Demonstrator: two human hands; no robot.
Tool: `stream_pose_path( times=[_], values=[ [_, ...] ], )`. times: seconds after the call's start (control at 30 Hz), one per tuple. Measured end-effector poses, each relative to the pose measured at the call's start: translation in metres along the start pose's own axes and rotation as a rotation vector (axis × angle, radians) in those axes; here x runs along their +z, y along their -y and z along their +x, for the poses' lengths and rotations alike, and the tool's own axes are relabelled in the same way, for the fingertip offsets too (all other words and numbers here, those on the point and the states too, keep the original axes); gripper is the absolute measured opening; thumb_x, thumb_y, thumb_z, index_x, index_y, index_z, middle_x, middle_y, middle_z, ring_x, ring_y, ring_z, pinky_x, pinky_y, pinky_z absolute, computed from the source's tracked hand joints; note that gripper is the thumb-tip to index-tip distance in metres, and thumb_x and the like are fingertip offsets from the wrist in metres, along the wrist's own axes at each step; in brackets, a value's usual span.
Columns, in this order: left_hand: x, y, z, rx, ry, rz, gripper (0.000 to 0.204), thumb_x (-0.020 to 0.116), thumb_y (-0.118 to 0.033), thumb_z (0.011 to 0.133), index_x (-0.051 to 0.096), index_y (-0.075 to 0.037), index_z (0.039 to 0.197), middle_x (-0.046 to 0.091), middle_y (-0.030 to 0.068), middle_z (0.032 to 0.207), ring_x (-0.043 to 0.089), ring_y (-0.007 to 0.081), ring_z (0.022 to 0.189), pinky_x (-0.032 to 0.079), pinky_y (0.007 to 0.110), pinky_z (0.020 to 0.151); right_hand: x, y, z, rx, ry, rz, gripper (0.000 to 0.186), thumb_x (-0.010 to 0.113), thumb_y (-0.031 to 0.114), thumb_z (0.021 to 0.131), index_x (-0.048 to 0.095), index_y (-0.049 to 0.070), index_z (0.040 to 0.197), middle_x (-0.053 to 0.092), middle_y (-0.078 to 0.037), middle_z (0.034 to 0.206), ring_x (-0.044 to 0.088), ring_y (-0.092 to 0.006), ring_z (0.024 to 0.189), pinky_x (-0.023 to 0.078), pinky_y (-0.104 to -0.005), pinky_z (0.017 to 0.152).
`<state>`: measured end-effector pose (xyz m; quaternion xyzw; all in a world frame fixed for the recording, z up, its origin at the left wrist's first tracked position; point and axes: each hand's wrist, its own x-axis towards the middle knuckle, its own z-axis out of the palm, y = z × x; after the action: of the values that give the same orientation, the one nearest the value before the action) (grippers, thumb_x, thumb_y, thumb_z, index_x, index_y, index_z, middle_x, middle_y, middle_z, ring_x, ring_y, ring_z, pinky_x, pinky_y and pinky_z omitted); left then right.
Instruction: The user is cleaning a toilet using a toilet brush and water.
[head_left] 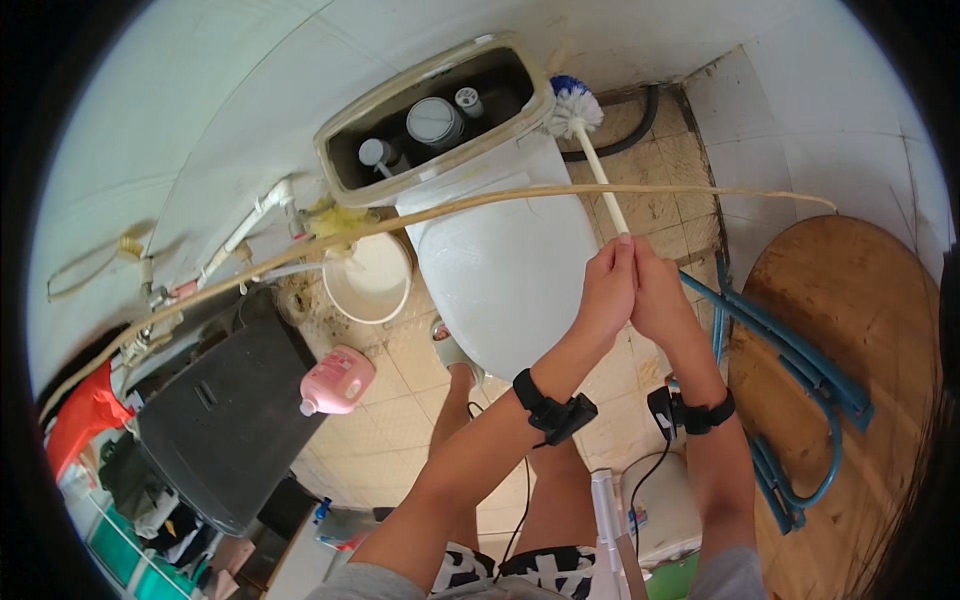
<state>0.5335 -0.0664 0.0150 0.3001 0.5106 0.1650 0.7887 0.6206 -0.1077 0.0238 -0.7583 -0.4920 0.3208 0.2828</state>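
Observation:
My left hand (606, 292) and my right hand (655, 293) are closed together on the white handle of a toilet brush (607, 190). Its blue and white bristle head (577, 110) is up beside the right end of an open cistern (335, 158) with grey fittings inside. Below and left of the brush is the closed white toilet lid (495, 280). A thin tan cord or hose (700, 188) stretches across the view at the brush handle. Both wrists wear black straps with small devices.
A white bucket (385, 290) and pink bottle (335, 378) stand left on the tiled floor (400, 440), beside a dark appliance (210, 430). At right lean a wooden board (820, 260) and blue folded metal frame (830, 450). A black hose (640, 132) curves behind the toilet.

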Motion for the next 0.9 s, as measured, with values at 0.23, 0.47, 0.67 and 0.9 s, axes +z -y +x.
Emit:
stream_pose_path(
  times=[0.23, 0.47, 0.67, 0.9],
  values=[
    [-0.009, -0.035, -0.012, 0.183, -0.030, -0.119, 0.031, 0.044, -0.027, 0.101, 0.059, 0.000, 0.102, 0.058, 0.0019, 0.088, 0.049, 0.0091, 0.083, 0.043, 0.026, 0.077, -0.004, 0.046, 0.018, -0.134, -0.003, -0.082, 0.020, 0.049, 0.016, 0.093, 0.051, -0.001, 0.103, 0.061, -0.028, 0.080, 0.060, -0.0476, 0.077, 0.047, -0.0494, 0.063],
    [-0.023, -0.033, -0.071, 0.163, -0.032, 0.013, 0.031, 0.043, -0.027, 0.101, 0.058, 0.000, 0.102, 0.059, 0.0046, 0.088, 0.050, 0.0094, 0.084, 0.044, 0.026, 0.078, -0.002, 0.100, -0.029, 0.176, -0.023, 0.087, 0.025, 0.046, 0.018, 0.095, 0.050, 0.000, 0.111, 0.064, -0.027, 0.086, 0.061, -0.0473, 0.080, 0.047, -0.0509, 0.064],
    [-0.042, -0.093, -0.021, 0.070, 0.120, -0.331, 0.025, 0.046, -0.025, 0.099, 0.058, -0.002, 0.102, 0.063, 0.0075, 0.094, 0.058, 0.0135, 0.086, 0.047, 0.028, 0.079, 0.023, 0.093, 0.028, 0.052, -0.052, 0.085, 0.026, 0.042, 0.021, 0.097, 0.051, 0.000, 0.109, 0.063, -0.030, 0.086, 0.062, -0.0477, 0.081, 0.048, -0.0524, 0.065],
    [-0.166, -0.105, -0.069, -0.053, -0.143, -0.484, 0.023, 0.051, -0.031, 0.097, 0.056, -0.008, 0.096, 0.062, 0.0068, 0.091, 0.060, 0.0176, 0.079, 0.053, 0.037, 0.069, 0.111, 0.198, 0.014, 0.248, 0.226, 0.291, 0.027, 0.042, 0.018, 0.095, 0.052, -0.006, 0.104, 0.063, -0.031, 0.082, 0.063, -0.0462, 0.080, 0.050, -0.0473, 0.067]
  ],
)
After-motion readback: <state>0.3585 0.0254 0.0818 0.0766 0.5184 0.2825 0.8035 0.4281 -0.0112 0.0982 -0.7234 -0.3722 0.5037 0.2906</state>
